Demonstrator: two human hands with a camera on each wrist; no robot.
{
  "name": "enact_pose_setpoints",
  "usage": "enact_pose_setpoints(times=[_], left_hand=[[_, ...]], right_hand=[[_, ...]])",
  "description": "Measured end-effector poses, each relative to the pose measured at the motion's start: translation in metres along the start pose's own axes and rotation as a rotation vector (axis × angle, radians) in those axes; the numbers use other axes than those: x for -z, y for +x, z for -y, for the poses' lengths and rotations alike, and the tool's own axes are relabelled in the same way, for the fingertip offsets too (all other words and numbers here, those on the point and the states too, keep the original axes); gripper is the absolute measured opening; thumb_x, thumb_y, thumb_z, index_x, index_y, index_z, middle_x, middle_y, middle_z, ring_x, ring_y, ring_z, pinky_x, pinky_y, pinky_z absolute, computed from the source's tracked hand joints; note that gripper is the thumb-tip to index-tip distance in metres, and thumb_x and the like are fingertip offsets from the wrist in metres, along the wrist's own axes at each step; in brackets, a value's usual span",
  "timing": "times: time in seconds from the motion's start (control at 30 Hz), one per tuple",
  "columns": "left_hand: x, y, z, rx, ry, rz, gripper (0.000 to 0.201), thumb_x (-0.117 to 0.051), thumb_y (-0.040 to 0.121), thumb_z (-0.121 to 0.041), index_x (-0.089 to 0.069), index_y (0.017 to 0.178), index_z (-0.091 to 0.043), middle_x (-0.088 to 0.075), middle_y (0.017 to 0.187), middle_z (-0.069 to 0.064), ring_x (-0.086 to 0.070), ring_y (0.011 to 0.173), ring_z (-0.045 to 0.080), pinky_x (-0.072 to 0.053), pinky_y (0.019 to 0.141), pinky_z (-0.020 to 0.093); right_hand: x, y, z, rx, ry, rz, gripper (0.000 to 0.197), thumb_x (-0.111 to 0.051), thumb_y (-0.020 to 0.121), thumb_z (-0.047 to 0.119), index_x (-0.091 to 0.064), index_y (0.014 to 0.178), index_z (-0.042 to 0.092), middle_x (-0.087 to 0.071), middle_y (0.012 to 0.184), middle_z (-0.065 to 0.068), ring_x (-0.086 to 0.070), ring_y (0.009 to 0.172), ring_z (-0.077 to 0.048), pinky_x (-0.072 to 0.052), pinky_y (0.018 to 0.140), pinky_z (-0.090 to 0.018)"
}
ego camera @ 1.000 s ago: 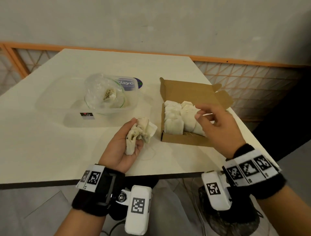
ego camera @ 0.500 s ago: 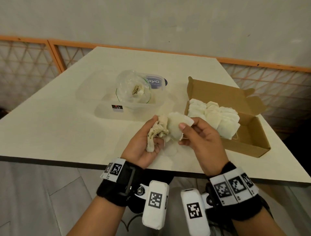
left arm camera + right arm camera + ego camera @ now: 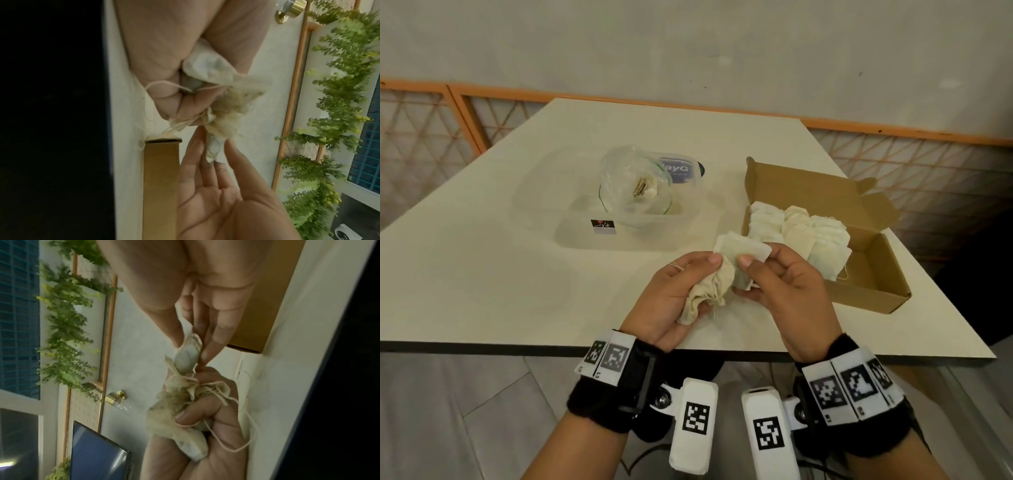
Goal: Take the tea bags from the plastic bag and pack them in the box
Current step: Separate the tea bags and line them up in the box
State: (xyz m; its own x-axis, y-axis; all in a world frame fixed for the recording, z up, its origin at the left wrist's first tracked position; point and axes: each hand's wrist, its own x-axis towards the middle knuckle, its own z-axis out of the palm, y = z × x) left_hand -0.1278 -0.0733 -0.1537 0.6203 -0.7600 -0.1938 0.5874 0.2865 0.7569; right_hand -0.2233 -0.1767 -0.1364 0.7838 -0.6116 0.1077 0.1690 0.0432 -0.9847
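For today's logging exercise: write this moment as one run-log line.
left hand: grips tea bag bunch | right hand: pinches one tea bag | box: partly filled | plastic bag: bags remain

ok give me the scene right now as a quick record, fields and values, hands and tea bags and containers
left hand: grips a bunch of tea bags
right hand: pinches one tea bag pulled from the bunch
box: open, left part filled with packed tea bags, right end bare
plastic bag: in a clear tub, a few tea bags left inside
table: bears tub and box
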Motion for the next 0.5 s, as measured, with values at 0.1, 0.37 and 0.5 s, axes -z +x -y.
enact_pose_setpoints(times=[0.1, 0.37, 0.5], left_hand=[[-0.001, -0.003, 0.000, -0.016, 0.029, 0.036, 0.009, -0.066, 0.072, -0.017, -0.067, 0.077, -0.010, -0.067, 0.072, 0.007, -0.065, 0.062, 0.014, -0.052, 0.053, 0.022], [-0.002, 0.000, 0.000, -0.057, 0.065, -0.034, 0.010, -0.063, 0.071, -0.019, -0.070, 0.077, -0.015, -0.064, 0.066, -0.002, -0.058, 0.055, 0.006, -0.039, 0.038, 0.013], [-0.001, 0.002, -0.001, -0.052, 0.029, -0.024, 0.015, -0.063, 0.071, -0.020, -0.063, 0.084, -0.013, -0.059, 0.065, -0.001, -0.054, 0.055, 0.006, -0.035, 0.034, 0.013]], right_hand=[[0.001, 0.003, 0.011, -0.028, -0.133, 0.043, 0.018, -0.067, 0.079, 0.024, -0.069, 0.094, 0.014, -0.071, 0.086, -0.006, -0.064, 0.080, -0.015, -0.052, 0.075, -0.034], [0.053, 0.034, 0.068, -0.073, -0.576, 0.118, 0.007, -0.070, 0.078, 0.010, -0.069, 0.084, 0.007, -0.068, 0.084, -0.007, -0.061, 0.074, -0.007, -0.050, 0.071, -0.021], [0.099, 0.060, 0.093, -0.134, -0.946, 0.060, 0.010, -0.073, 0.076, 0.015, -0.068, 0.083, 0.019, -0.070, 0.097, -0.009, -0.064, 0.092, -0.023, -0.050, 0.091, -0.038]])
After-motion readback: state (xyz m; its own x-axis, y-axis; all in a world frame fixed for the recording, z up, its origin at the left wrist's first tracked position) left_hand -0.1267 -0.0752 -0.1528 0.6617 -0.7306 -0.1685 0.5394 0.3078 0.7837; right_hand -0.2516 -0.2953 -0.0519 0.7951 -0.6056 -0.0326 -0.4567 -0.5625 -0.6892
